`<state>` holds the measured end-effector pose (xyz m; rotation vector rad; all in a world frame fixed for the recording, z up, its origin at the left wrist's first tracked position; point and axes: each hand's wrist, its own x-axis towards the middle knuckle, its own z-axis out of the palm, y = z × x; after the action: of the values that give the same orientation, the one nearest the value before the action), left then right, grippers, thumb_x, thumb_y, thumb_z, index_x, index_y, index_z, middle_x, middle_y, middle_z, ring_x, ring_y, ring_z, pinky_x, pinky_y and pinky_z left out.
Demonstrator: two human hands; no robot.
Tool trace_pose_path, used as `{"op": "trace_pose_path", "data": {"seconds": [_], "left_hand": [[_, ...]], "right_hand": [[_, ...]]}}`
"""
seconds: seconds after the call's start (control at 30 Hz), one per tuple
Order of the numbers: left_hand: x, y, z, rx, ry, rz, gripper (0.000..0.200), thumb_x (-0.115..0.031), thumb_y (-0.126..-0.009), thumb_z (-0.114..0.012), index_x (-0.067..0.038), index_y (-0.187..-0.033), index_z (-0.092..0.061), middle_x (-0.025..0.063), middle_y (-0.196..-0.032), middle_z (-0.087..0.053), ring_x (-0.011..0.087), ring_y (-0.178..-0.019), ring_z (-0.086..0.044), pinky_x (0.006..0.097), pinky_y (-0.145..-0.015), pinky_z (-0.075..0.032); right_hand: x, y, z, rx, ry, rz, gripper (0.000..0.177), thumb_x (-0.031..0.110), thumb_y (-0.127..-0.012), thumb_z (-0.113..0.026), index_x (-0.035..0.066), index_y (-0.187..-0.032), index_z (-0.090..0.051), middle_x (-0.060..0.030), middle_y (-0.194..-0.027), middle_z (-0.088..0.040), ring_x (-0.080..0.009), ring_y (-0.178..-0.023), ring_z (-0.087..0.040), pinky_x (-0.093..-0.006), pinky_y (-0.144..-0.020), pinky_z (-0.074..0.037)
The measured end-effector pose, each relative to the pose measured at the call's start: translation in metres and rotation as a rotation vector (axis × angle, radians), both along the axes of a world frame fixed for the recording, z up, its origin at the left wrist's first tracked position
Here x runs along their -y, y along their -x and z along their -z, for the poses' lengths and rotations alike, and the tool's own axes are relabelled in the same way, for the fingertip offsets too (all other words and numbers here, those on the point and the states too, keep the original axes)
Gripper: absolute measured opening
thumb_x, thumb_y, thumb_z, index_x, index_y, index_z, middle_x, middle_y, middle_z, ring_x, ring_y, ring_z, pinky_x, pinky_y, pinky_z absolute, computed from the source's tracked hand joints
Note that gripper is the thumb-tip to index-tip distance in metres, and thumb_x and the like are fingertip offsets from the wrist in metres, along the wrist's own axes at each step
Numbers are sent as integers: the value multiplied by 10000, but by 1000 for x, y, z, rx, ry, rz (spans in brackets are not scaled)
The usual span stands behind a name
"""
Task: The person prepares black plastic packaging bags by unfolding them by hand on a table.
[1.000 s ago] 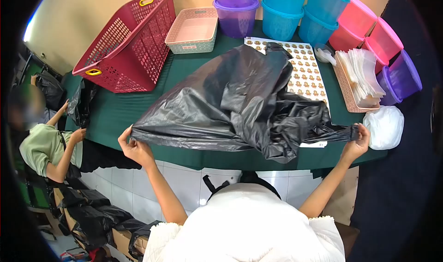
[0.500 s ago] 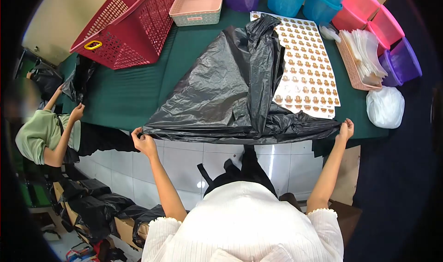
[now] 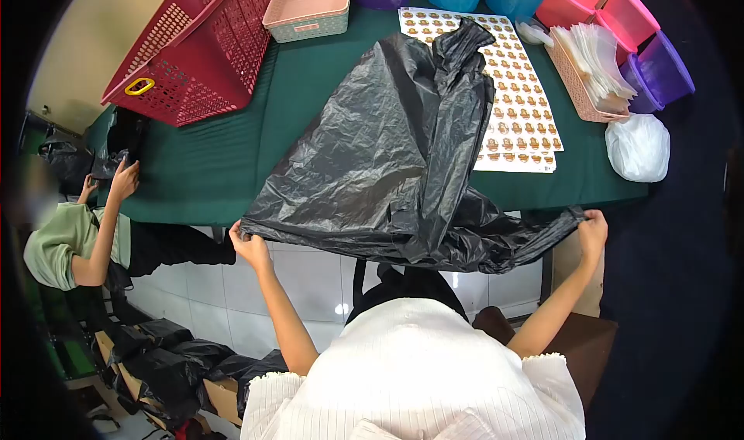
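Note:
A large black plastic bag (image 3: 364,145) is stretched between my two hands, its upper part lying over the green-covered table (image 3: 302,75). My left hand (image 3: 252,248) pinches the bag's near left corner at the table's front edge. At the right, my right hand (image 3: 593,232) is closed on the bag's other end, a bunched strip. Between the hands the near edge sags below the table edge, over the floor. Under the bag's right side lie white sheets (image 3: 519,91) printed with rows of small brown labels, partly covered by it.
A red perforated basket (image 3: 194,60) and a pink-and-grey tray (image 3: 310,6) stand at the back left. Blue, pink and purple tubs (image 3: 657,72), a basket of clear sleeves (image 3: 581,83) and a white bag (image 3: 638,148) are at right. A co-worker (image 3: 77,238) handles black plastic at left.
The bag's near edge has gone from nearly straight to sagging, and its right end slants upward. The table appears shifted slightly left in view. The co-worker's hands have moved.

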<state>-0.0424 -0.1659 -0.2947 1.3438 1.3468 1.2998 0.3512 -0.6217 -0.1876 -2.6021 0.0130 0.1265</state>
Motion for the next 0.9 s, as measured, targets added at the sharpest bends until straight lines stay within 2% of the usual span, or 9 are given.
{"op": "trace_pose_path", "data": {"seconds": [0.1, 0.17, 0.2, 0.3, 0.43, 0.5, 0.57, 0.7, 0.9], "left_hand": [[2, -2, 4, 28, 22, -23, 297, 60, -717, -532, -5, -995, -453, 89, -954, -513, 169, -857, -525, 261, -735, -422], [-1, -3, 8, 30, -2, 0, 296, 65, -729, -529, -10, -1004, -449, 84, -957, -509, 167, -871, -518, 266, -739, -425], [0, -10, 4, 71, -18, -26, 293, 70, -738, -522, -12, -1008, -446, 82, -960, -506, 165, -880, -514, 263, -746, -422], [-1, -17, 8, 112, -65, -57, 281, 79, -758, -507, -14, -1013, -437, 73, -964, -495, 150, -893, -503, 250, -757, -414], [3, -22, 8, 120, -6, -49, 247, 63, -771, -511, -15, -994, -438, 61, -943, -490, 134, -866, -500, 240, -731, -408], [6, -21, 12, 191, 38, -14, 228, 53, -782, -510, -17, -987, -441, 59, -943, -492, 132, -869, -498, 238, -731, -407], [8, -21, 13, 169, 40, 0, 221, 41, -789, -513, -21, -987, -438, 63, -948, -490, 134, -878, -500, 242, -743, -408], [12, -22, 10, 190, 21, -5, 247, 28, -781, -534, -21, -998, -427, 86, -1001, -466, 156, -883, -499, 260, -735, -407], [7, -17, 20, 212, 53, 12, 255, 2, -762, -568, -16, -977, -432, 72, -970, -458, 161, -872, -499, 245, -700, -399]], "right_hand": [[12, -4, 9, -55, -466, 40, 194, 110, -785, -513, -6, -939, -529, -49, -796, -572, -117, -714, -536, -242, -619, -422], [-24, 0, -5, -77, -1104, 52, 203, 142, -827, -493, 0, -972, -508, -72, -872, -579, -143, -791, -556, -241, -697, -428], [-34, -2, -10, -66, -1109, 53, 203, 142, -827, -493, 0, -972, -508, -72, -872, -579, -143, -791, -556, -241, -697, -428], [-60, 5, -24, -186, -1615, -39, 291, 88, -846, -453, 17, -1118, -377, -148, -1198, -430, -244, -1138, -396, -322, -933, -322], [-107, 64, -31, 565, -1004, -63, 326, 5, -772, -519, 10, -1069, -385, -123, -1107, -467, -215, -1028, -438, -320, -898, -337], [-132, 105, -26, 549, -842, -287, 181, 27, -709, -594, 42, -874, -521, -62, -908, -481, -187, -841, -468, -302, -781, -375], [-160, 140, -19, 806, -396, -567, 312, 153, -627, -694, 114, -907, -563, -44, -996, -440, -211, -968, -381, -340, -841, -277], [-187, 141, 31, 942, -331, -475, 489, 208, -563, -755, 165, -1007, -554, -92, -1124, -361, -239, -1072, -278, -391, -864, -181], [-208, 133, 17, 1153, -335, -437, 359, 208, -596, -709, 301, -934, -629, -33, -1074, -373, -205, -1016, -299, -354, -851, -185]]}}
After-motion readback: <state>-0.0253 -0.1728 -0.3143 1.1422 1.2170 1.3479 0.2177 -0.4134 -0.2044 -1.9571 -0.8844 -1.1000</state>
